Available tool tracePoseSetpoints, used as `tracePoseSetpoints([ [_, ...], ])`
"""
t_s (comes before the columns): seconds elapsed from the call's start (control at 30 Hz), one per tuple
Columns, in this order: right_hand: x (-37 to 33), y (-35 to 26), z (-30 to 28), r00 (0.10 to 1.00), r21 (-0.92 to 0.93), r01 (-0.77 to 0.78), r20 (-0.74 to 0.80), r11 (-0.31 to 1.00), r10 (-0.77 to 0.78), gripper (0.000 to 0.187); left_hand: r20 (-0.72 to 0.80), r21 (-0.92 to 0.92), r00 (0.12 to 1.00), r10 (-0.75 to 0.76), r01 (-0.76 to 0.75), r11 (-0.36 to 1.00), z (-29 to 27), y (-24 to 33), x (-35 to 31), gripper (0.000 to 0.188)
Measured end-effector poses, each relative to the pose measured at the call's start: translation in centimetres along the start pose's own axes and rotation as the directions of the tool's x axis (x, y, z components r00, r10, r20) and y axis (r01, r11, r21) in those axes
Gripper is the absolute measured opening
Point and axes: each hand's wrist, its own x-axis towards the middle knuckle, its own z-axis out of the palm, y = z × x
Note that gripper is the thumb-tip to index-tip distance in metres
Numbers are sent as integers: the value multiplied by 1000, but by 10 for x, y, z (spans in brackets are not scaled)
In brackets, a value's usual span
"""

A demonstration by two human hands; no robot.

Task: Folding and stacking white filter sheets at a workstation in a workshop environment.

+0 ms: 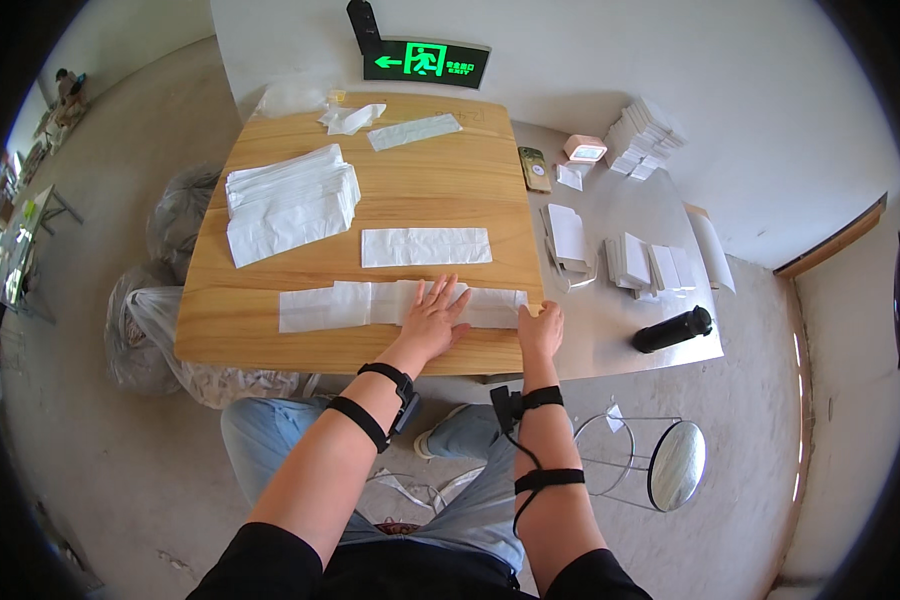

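A long white strip [322,307], thin and paper-like, lies across the near part of the wooden table. It looks like overlapping pieces. My left hand [432,318] presses flat on its middle, fingers spread. At the strip's right end my right hand [541,328] has thumb and finger closed on the edge, as far as I can see. Just beyond lies a shorter white strip [426,247], flat on the wood. A thick stack of similar white strips [292,200] rests farther left. Toward the far edge are another strip [415,131] and a crumpled white piece [352,118].
The wooden table [240,335] adjoins a grey metal table [610,340] on the right. That one bears a black bottle [672,330], white card stacks [568,238], a phone [535,170] and a small lit clock [584,150]. Filled plastic bags [142,335] stand at left, a round stool [676,466] at right.
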Motion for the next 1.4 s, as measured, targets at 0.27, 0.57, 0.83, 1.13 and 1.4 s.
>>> tracePoseSetpoints([
  [0.27, 5, 13, 3, 955, -187, 25, 294, 982, 32, 25, 16, -29, 999, 34, -34, 999, 15, 4, -7, 57],
  [0.57, -21, -47, -9, 979, 400, 2, 184, 916, -83, 15, 114, 3, 993, -8, 8, 1000, 9, -7, -3, 55],
  [0.83, -79, -94, 9, 858, 363, 406, 166, 839, -487, 16, 384, -877, 832, -401, 192, -441, -14, -50, -4, 52],
  [1.13, -95, -76, 18, 750, 423, 515, 198, 746, -631, 25, 153, -847, 803, -576, 407, 342, -12, -67, -9, 31],
  [1.4, -65, -46, 24, 687, 120, 674, 260, 729, -678, 55, 82, -730, 772, -630, 477, 490, -2, -71, -3, 28],
])
